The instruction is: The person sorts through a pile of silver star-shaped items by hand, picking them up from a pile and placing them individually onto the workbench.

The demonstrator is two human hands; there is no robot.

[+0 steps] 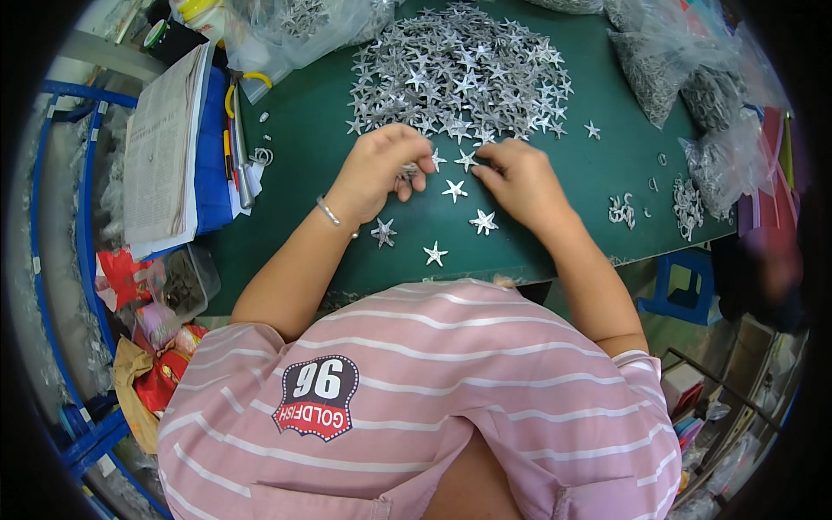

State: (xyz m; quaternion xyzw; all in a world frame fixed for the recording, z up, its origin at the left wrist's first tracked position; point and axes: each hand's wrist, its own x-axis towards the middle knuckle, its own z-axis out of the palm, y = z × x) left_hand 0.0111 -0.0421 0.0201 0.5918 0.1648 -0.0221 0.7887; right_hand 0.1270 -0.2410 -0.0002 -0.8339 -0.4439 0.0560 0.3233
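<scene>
Nearest the camera is my pink striped shirt (pixel 416 407), filling the lower part of the view. Both my forearms rise from it onto the green table (pixel 295 165).

Far left: a stack of printed papers (pixel 160 147) lies on a blue folder (pixel 212 165), with pens and a metal tool (pixel 240 156) just beside it. Below these sits a clear plastic box (pixel 182 282).

My left hand (pixel 381 169), with a thin bracelet (pixel 329 212) at the wrist, rests on the table with fingers curled inward, pinching small silver pieces at the fingertips; I cannot tell exactly what they are. Between and below my hands, single silver stars (pixel 454 189) lie flat and apart from each other on the table.

My right hand (pixel 520 182) lies palm down, fingers loosely bent, fingertips touching the table near one star; it grips nothing that I can see.

Above both hands is the large star pile (pixel 459 69), touching the table's middle. Right: small metal rings (pixel 621 210) lie loose, and clear bags (pixel 685 69) of parts stand at the edge
</scene>
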